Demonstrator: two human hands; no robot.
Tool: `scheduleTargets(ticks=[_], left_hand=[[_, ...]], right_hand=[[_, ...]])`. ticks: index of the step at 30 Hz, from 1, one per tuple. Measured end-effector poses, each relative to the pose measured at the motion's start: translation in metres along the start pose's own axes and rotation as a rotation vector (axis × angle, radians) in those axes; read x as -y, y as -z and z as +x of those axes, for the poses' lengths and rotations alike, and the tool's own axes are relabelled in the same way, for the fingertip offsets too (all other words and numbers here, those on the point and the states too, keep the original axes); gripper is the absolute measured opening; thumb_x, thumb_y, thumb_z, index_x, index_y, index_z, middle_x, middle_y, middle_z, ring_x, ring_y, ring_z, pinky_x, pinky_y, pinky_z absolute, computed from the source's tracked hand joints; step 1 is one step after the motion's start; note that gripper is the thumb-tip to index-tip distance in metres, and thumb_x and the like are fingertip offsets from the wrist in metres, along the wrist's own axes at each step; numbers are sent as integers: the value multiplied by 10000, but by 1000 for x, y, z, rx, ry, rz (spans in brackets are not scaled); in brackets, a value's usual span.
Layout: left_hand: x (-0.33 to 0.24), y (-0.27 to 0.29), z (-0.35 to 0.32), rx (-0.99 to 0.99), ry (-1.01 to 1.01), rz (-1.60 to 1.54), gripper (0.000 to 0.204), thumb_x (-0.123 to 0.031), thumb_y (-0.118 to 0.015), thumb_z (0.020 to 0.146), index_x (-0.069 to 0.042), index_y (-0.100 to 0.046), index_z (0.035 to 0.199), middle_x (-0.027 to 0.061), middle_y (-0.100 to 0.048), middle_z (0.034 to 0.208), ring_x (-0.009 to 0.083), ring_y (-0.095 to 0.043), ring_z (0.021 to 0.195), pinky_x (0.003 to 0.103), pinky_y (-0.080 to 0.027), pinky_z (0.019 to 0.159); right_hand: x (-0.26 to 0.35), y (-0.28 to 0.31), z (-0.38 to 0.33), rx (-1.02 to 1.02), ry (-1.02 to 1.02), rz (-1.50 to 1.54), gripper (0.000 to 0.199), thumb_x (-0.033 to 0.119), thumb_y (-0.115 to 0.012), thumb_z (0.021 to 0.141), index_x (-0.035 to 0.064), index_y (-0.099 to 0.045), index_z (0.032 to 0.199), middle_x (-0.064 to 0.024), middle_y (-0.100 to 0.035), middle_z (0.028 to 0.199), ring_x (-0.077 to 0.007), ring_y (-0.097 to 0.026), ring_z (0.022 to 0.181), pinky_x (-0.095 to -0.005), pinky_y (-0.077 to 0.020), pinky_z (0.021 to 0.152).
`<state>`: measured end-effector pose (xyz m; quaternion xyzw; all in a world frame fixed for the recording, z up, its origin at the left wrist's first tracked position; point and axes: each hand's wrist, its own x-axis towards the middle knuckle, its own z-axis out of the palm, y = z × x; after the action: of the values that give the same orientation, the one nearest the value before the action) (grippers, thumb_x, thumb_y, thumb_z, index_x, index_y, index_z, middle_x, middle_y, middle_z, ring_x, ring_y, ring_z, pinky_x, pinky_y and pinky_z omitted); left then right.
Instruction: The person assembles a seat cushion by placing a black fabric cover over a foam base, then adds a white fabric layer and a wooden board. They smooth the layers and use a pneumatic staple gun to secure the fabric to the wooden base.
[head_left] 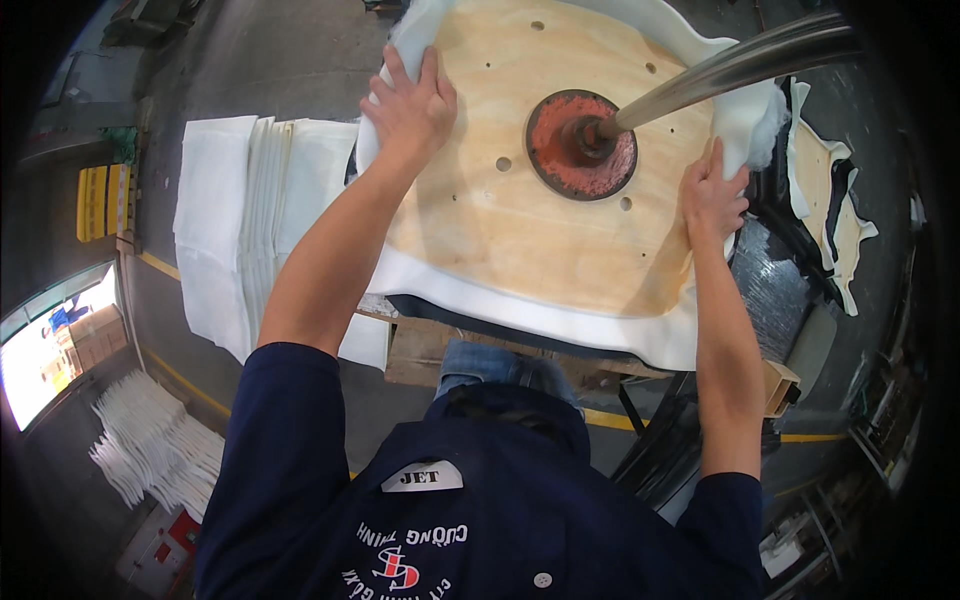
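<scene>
- wooden board [500, 235], at centre, lies on white padding [520, 296] that curls up its edges.
- metal rod [740, 72] meets a red disc [562, 112] on the board's middle, probably holding it still.
- left hand [415, 108]: fingers spread over board edge and padding.
- right hand [714, 203]: fingers half-curled at the padding; whether they grip, i cannot tell.
- white lettering [378, 534], red emblem [396, 570] and pale tag [422, 477] on navy shirt [520, 480].

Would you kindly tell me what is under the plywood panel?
White foam shows around the plywood panel, with dark material below the foam's near edge; whatever lies beneath the panel's middle is covered.
</scene>
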<state>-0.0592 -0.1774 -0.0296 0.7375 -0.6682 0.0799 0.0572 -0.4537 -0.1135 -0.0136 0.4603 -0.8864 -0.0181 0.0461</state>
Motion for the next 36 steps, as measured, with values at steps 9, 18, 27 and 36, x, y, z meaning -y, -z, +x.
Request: scheduleTargets(ticks=[9,18,27,36], left_hand=[[-2,-9,-7,-119,-42,2,501,-364,-482,959,-243,-483,1445,194,-235,1590,493,-357,1274,668,-326,991],[-12,-8,-3,-103,-27,4,515,-373,-468,968,-206,-480,1456,175,-200,1609,483,-313,1315,667,-267,1043],[-9,-1,-9,-12,23,-7,527,-384,-469,963,-217,-476,1463,151,-133,1633,467,-268,1355,645,-249,1083],[4,-14,-16,-123,62,-31,590,-368,-567,900,-213,-468,1461,174,-210,1612,505,-321,1347,671,-275,1080]], right_hand=[[5,-4,-2,-60,35,-49,533,442,-462,950,447,-412,1481,-114,-304,1544,-453,-527,1088,-585,-462,887],[6,5,-2,-62,40,-71,543,403,-502,946,424,-414,1481,-115,-296,1552,-446,-526,1064,-574,-468,864],[9,6,-4,11,33,-114,510,395,-511,940,363,-462,1446,-134,-278,1565,-462,-516,1093,-582,-464,866],[13,28,-3,114,142,20,659,327,-553,936,389,-317,1548,-166,-338,1538,-443,-534,1128,-557,-472,924]])
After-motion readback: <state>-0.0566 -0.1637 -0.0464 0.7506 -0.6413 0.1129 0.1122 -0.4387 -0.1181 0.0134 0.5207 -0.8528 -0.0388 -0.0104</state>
